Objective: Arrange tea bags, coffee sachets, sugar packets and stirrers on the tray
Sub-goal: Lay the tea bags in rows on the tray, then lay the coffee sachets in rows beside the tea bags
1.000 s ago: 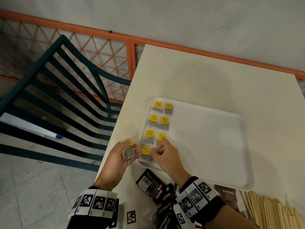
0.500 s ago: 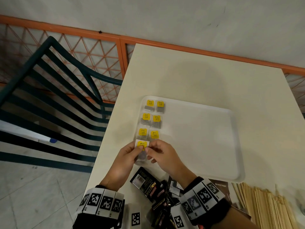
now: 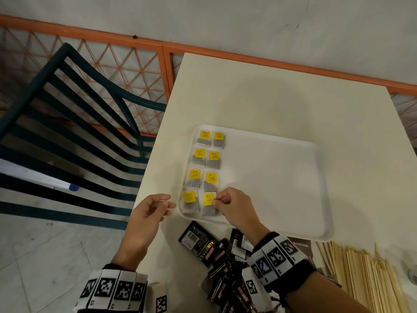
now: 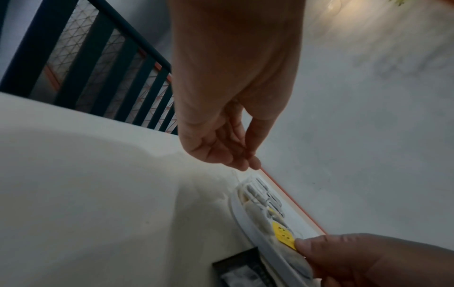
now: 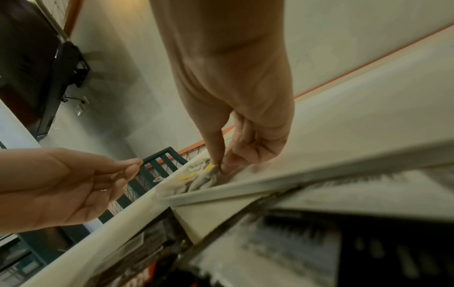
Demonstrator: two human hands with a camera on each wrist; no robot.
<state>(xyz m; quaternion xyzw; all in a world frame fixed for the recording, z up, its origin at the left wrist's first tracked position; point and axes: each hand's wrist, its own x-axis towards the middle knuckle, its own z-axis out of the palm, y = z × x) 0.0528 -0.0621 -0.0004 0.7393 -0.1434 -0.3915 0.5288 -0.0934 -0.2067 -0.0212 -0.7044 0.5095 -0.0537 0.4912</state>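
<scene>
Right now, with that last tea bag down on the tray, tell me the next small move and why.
Probably let go of the yellow tag and draw the right hand back toward the coffee sachets. Eight tea bags already sit in two neat columns at the tray's left end, the left hand holds nothing, and the sachets lie off the tray.

1. You face a plain grey-white plastered wall point(image 3: 225, 16); an orange-painted metal rail with triangular lattice mesh point(image 3: 126, 64) runs along its base.
2. A cream rectangular tabletop point(image 3: 282, 105) sits against that rail.
3. On your left, a dark teal slatted metal chair point(image 3: 74, 123) stands on pale grey floor tiles point(image 3: 45, 256).
4. Lighting is dim and warm.
</scene>
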